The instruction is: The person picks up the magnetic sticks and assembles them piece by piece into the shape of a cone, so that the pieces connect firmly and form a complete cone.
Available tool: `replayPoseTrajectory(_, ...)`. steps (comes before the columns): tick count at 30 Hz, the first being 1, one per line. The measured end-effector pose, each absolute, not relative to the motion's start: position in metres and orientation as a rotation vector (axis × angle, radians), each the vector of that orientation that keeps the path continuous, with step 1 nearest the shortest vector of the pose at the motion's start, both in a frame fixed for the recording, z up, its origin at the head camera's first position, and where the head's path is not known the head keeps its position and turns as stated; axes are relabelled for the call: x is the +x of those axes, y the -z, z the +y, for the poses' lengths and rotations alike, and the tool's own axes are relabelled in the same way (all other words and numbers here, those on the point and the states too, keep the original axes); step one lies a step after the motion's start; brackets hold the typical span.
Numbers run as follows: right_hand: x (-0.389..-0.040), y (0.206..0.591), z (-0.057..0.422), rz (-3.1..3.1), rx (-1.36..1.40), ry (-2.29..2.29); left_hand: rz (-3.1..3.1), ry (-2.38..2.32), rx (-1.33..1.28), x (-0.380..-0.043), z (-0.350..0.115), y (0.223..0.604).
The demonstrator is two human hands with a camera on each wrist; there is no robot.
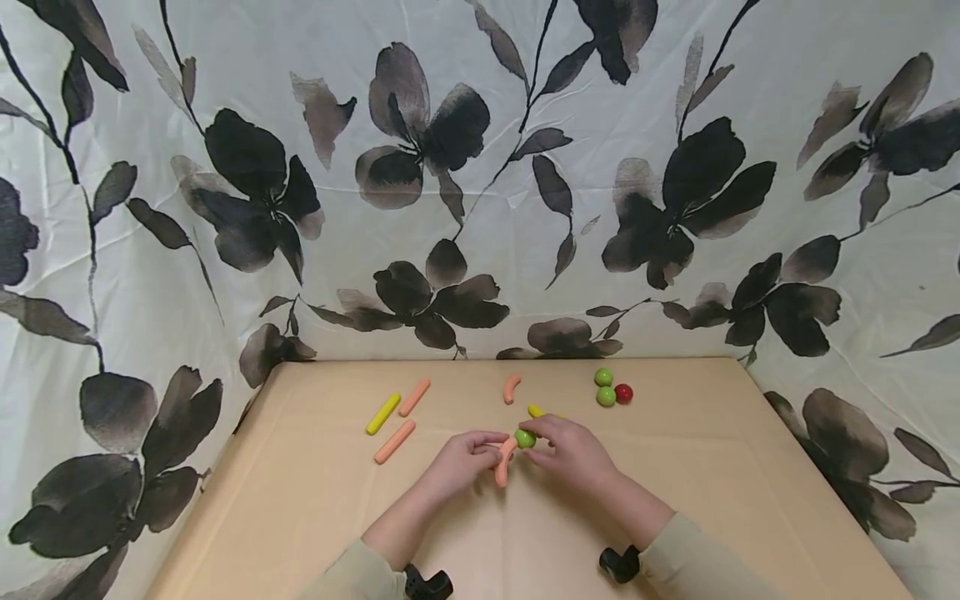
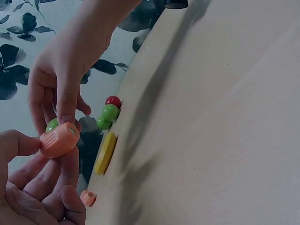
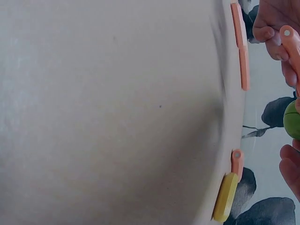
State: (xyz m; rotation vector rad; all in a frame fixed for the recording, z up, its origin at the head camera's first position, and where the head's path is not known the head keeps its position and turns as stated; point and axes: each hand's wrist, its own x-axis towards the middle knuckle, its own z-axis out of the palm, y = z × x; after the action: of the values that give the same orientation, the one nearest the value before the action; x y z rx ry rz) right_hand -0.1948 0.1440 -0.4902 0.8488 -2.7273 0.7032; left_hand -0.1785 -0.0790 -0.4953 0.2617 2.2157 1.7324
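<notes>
My left hand (image 1: 467,460) pinches a curved salmon-pink toy piece (image 1: 502,468) between thumb and fingers, above the middle of the table. Its end shows a small round hole in the left wrist view. My right hand (image 1: 576,454) holds a green ball (image 1: 525,438) with its fingertips, right against the upper end of the curved piece. Whether the two are joined cannot be told. In the right wrist view the green ball (image 3: 292,120) shows a dark groove, and the curved piece (image 3: 290,44) rises from it.
To the left lie a yellow stick (image 1: 383,414) and two pink sticks (image 1: 415,397). A smaller curved pink piece (image 1: 512,388) is farther back. Two green balls (image 1: 606,397) touch a red ball (image 1: 623,393) at back right. A yellow piece (image 2: 106,153) is partly behind my right hand.
</notes>
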Motion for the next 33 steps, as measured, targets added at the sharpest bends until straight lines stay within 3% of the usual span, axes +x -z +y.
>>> replayPoseTrajectory(33,-0.214,0.528,0.104,-2.898,0.92,-0.531,2.675,-1.163,0.153,-0.188,-0.084,0.509)
